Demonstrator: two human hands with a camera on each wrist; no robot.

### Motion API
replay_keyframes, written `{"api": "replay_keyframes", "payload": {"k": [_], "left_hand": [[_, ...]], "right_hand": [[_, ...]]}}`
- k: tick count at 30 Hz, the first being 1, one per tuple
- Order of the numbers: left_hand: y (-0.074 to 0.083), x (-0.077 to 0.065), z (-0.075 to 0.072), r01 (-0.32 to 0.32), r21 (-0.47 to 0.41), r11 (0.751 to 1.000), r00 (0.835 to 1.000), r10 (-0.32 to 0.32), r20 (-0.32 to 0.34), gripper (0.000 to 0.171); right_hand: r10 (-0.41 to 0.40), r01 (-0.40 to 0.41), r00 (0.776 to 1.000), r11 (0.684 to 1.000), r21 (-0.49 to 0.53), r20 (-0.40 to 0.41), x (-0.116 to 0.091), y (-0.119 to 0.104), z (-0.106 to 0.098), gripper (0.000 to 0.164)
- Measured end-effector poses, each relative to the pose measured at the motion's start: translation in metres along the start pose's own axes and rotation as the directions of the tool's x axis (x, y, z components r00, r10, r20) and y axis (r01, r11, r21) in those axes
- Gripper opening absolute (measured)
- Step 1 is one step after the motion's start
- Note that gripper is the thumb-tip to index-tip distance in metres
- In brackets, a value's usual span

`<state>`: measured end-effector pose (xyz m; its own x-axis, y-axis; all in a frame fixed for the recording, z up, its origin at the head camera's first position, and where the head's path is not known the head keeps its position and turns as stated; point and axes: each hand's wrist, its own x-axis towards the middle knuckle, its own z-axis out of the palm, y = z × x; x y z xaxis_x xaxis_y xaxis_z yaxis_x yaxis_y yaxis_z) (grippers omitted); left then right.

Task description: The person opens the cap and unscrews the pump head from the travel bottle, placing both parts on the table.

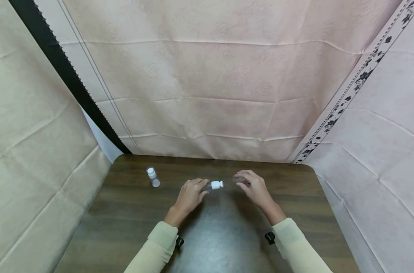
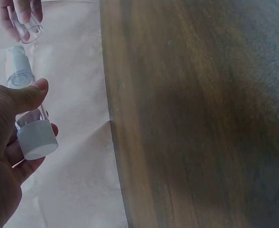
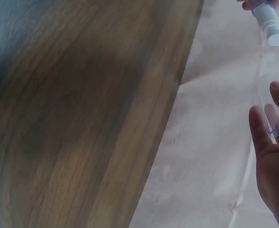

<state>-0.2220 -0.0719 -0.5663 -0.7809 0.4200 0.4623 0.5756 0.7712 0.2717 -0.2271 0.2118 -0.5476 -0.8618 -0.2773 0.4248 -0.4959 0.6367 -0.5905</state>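
Note:
My left hand [image 1: 189,194] grips a small clear pump bottle [image 2: 37,140] around its body. The bottle has a white base and a white pump top [image 1: 217,184], which points right toward the other hand. Between the fingers and thumb of my right hand [image 1: 257,190] is a clear plastic cap [image 2: 29,31], its open end facing the pump. A short gap separates cap and pump top. Both are held up over the far part of the table. In the right wrist view, the right hand's fingers [image 3: 259,128] curve around the cap, which is partly cut off by the frame edge.
A second small bottle [image 1: 152,176] with a white top stands on the wooden table [image 1: 131,212], left of my left hand. Pale cloth [image 1: 207,76] hangs behind the table's far edge, and more cloth lines both sides.

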Motion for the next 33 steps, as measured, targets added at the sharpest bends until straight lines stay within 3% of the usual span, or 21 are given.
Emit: {"api": "replay_keyframes", "payload": {"k": [9,16,25,33], "left_hand": [[0.000,-0.001,0.002,-0.004,-0.022,1.000,1.000,0.003,-0.025,0.041],[-0.001,-0.001,0.004,0.003,-0.034,0.999,1.000,-0.004,-0.022,0.040],[-0.002,-0.004,0.006,0.012,-0.026,1.000,1.000,-0.013,-0.014,0.039],[-0.002,-0.004,0.005,-0.011,-0.033,0.999,0.999,0.010,-0.036,0.040]], "right_hand": [[-0.032,0.033,0.999,0.996,-0.085,0.022,0.003,0.009,0.004,0.027],[-0.025,0.039,0.996,0.986,-0.164,0.086,0.007,0.015,0.009,0.027],[-0.096,0.129,0.987,0.954,-0.270,0.129,0.015,0.017,0.017,0.028],[-0.049,0.110,0.979,0.945,-0.308,0.197,0.019,0.020,0.024,0.030]]}}
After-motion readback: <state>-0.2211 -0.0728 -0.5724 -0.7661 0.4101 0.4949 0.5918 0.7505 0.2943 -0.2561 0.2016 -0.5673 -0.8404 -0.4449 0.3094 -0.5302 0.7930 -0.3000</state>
